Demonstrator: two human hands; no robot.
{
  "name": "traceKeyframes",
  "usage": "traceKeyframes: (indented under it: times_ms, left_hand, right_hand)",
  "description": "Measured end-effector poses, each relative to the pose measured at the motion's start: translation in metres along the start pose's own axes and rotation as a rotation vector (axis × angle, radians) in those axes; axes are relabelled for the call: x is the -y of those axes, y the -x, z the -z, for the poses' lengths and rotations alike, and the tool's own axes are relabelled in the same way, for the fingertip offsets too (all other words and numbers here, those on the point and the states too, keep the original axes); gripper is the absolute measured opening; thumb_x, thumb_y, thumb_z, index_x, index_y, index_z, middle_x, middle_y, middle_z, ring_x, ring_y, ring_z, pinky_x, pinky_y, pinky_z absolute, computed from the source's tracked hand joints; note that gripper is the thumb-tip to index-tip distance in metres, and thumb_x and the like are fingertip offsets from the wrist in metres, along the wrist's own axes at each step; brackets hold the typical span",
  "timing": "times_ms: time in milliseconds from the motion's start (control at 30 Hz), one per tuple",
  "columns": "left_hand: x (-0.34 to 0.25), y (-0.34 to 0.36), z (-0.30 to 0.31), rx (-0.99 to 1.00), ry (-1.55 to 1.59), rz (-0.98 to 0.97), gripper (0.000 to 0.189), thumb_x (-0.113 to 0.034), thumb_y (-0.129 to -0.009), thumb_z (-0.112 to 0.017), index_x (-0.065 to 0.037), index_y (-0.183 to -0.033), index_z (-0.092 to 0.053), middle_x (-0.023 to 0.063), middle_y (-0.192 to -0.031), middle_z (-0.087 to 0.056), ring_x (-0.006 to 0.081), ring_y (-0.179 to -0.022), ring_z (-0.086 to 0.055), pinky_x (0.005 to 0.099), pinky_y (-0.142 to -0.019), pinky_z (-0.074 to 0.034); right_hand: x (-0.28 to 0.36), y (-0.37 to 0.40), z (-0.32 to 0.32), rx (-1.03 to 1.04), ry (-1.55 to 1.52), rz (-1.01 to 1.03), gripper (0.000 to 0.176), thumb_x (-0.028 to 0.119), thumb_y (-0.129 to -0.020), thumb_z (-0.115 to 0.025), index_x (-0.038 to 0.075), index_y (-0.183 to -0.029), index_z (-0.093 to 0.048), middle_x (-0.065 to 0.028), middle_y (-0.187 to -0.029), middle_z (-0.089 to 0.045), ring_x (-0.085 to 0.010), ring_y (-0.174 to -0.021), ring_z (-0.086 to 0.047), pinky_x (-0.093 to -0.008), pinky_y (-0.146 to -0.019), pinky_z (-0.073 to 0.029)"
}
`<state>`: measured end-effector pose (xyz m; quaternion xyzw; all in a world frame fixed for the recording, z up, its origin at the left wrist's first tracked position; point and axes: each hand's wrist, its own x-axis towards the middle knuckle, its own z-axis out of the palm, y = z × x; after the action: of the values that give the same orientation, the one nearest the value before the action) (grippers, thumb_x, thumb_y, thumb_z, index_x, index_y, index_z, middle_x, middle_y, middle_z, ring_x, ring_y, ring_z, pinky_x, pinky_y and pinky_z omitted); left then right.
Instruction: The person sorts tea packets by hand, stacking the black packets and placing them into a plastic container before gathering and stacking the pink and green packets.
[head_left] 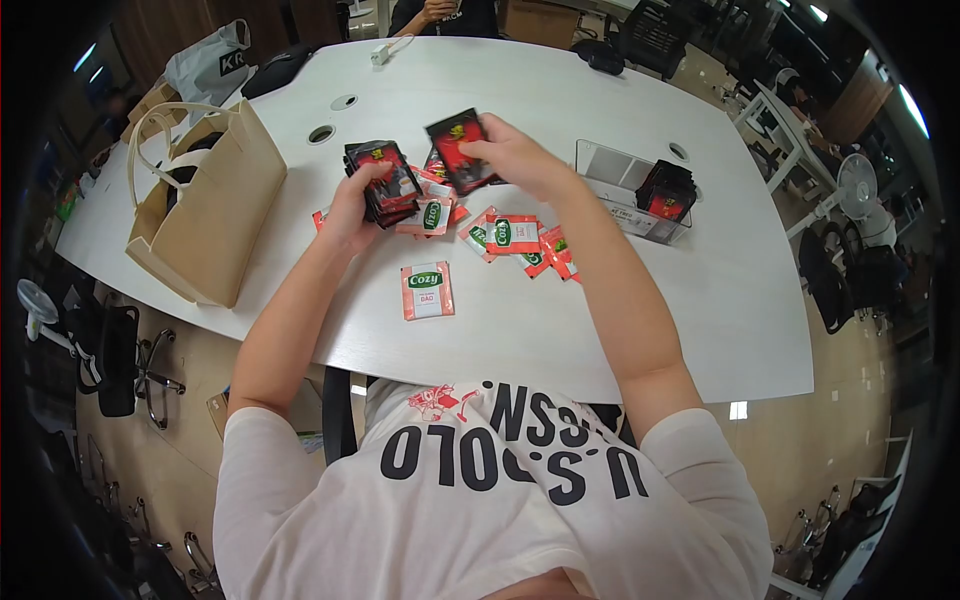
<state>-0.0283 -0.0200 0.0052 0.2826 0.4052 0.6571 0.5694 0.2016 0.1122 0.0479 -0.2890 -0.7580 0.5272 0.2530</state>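
Overlooking the white table (pixel 740 320), I have the clear organizer (pixel 618 180) of black-and-red packets (pixel 668 190) right of the right hand (pixel 515 157). The left hand (pixel 352 208) grips a stack of similar packets (pixel 401 186); the right pinches at least 1 packet (pixel 463 172), apart from it. I'd keep the left thumb firm, square the edges, and avoid snagging the Cozy sachets (pixel 432 217) between the hands.

Remotely I see bag (pixel 215 225) on left of table (pixel 720 330), sachets (pixel 512 234) scattered mid-table, lone sachet (pixel 427 291) closer to near edge; divided box (pixel 603 162) right of them, packets (pixel 667 192) in its right part; adapter (pixel 379 55) by far edge.
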Motion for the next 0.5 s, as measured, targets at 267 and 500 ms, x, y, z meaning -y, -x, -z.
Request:
traceKeyframes:
  times_ms: [267,500]
  left_hand:
    - [0.009,0.023,-0.029,0.1,0.015,-0.036,0.05,-0.048,-0.102,-0.065,-0.006,-0.128,-0.06,0.0133,-0.108,-0.075,0.025,-0.084,-0.077,0.041,-0.057,-0.064]
    - [0.007,0.02,-0.017,0.12,0.05,0.012,0.051,-0.048,-0.095,-0.07,-0.007,-0.124,-0.061,0.012,-0.103,-0.075,0.0262,-0.084,-0.078,0.0429,-0.058,-0.064]
  right_hand:
    - [0.006,0.006,-0.073,-0.187,-0.107,0.065,0.054,0.022,-0.094,-0.077,-0.002,-0.136,-0.052,-0.0146,-0.119,-0.064,-0.0221,-0.101,-0.068,-0.0379,-0.079,-0.058]
    - [-0.006,0.004,-0.102,-0.307,0.14,0.308,0.045,0.036,-0.098,-0.073,0.004,-0.13,-0.068,-0.0159,-0.131,-0.06,-0.0258,-0.116,-0.065,-0.0392,-0.094,-0.055]
